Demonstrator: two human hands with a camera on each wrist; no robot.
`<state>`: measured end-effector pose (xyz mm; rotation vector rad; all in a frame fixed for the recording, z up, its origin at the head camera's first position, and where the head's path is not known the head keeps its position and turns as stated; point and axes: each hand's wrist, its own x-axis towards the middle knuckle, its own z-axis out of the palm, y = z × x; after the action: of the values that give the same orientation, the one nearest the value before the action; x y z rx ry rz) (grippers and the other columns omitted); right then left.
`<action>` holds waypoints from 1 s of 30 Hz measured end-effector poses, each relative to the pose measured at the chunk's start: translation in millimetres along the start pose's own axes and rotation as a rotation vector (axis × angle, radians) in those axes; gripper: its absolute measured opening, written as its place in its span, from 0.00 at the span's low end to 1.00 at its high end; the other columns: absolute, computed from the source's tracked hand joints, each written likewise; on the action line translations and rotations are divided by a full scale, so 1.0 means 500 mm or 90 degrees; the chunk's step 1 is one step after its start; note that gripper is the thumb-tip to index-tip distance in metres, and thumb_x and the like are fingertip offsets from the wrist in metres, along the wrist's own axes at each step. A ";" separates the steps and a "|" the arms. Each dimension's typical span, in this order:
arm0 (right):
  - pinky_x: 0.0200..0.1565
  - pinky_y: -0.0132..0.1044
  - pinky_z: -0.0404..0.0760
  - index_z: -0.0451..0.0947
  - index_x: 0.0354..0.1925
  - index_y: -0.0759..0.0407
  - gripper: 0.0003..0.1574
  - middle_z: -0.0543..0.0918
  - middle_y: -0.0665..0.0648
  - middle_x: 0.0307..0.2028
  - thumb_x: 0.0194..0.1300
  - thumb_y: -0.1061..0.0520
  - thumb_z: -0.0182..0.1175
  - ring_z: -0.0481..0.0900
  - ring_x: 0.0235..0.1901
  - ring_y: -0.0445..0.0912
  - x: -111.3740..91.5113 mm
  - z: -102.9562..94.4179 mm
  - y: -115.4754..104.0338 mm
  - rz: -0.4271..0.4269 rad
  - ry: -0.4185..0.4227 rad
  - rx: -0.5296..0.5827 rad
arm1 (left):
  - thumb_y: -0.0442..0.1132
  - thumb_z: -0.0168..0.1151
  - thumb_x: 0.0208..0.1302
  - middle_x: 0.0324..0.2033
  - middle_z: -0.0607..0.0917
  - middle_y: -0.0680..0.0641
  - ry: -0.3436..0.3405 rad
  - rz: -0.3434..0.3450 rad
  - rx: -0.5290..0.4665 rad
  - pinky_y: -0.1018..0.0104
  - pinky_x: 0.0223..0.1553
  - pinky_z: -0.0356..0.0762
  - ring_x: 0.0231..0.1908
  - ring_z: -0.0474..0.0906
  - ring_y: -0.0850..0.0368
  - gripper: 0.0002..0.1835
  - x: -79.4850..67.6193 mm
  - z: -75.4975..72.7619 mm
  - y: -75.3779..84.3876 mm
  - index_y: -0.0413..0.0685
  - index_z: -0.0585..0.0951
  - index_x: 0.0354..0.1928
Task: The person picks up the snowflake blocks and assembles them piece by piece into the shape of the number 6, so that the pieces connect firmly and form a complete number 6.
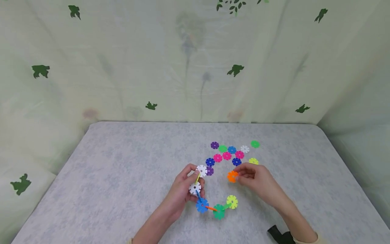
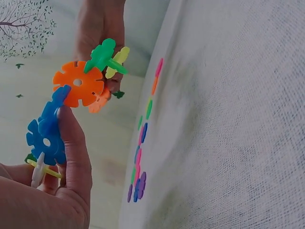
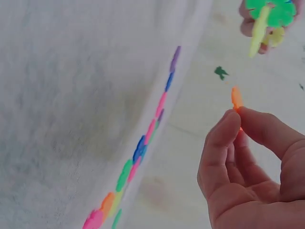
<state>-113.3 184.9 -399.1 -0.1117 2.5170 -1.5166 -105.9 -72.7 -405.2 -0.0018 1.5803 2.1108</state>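
Observation:
My left hand (image 1: pixel 179 192) grips a chain of notched plastic discs by its white end. Two white discs, the upper one (image 1: pixel 201 170) by the thumb, are linked by a yellow disc seen edge-on. From there the chain curves through a blue disc (image 1: pixel 202 205), an edge-on orange disc (image 2: pixel 78 83) and a green disc (image 1: pixel 218 211) to a yellow disc (image 1: pixel 232 202) at its free end. To the right, thumb and fingertips of my right hand (image 1: pixel 257 178) pinch a loose orange disc (image 1: pixel 232 176), held apart from the chain. The chain hangs above the tabletop.
Several loose discs lie flat on the grey table (image 1: pixel 128 162) beyond my hands, among them a purple disc (image 1: pixel 214 145), a pink disc (image 1: pixel 226 156) and a green disc (image 1: pixel 255 144). A black object (image 1: pixel 281 236) shows beside my right forearm. A pale curtain (image 1: pixel 137 61) hangs behind the table.

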 end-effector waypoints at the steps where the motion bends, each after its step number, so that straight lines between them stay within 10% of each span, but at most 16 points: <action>1: 0.39 0.33 0.82 0.82 0.45 0.61 0.11 0.83 0.54 0.37 0.63 0.64 0.66 0.82 0.37 0.50 -0.007 0.002 -0.004 0.007 0.008 0.015 | 0.47 0.49 0.77 0.26 0.78 0.48 0.000 -0.001 0.000 0.66 0.21 0.73 0.23 0.77 0.54 0.12 0.000 0.000 0.000 0.46 0.67 0.46; 13: 0.42 0.48 0.83 0.82 0.49 0.56 0.13 0.85 0.54 0.40 0.65 0.59 0.66 0.83 0.41 0.59 -0.041 0.031 -0.028 -0.081 0.044 0.141 | 0.50 0.53 0.74 0.28 0.79 0.48 -0.008 -0.006 0.005 0.67 0.22 0.72 0.24 0.78 0.54 0.15 -0.006 0.006 0.004 0.47 0.69 0.50; 30: 0.42 0.36 0.83 0.82 0.44 0.51 0.10 0.84 0.51 0.39 0.63 0.60 0.68 0.84 0.42 0.55 -0.050 0.080 -0.045 -0.091 0.120 0.153 | 0.50 0.53 0.74 0.27 0.80 0.46 -0.029 -0.024 0.045 0.68 0.23 0.72 0.23 0.78 0.55 0.14 -0.015 0.032 -0.001 0.46 0.69 0.46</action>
<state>-81.3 144.2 -394.2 -0.1188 2.4860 -1.9595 -94.5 -60.9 -398.3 0.0405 1.6149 2.0112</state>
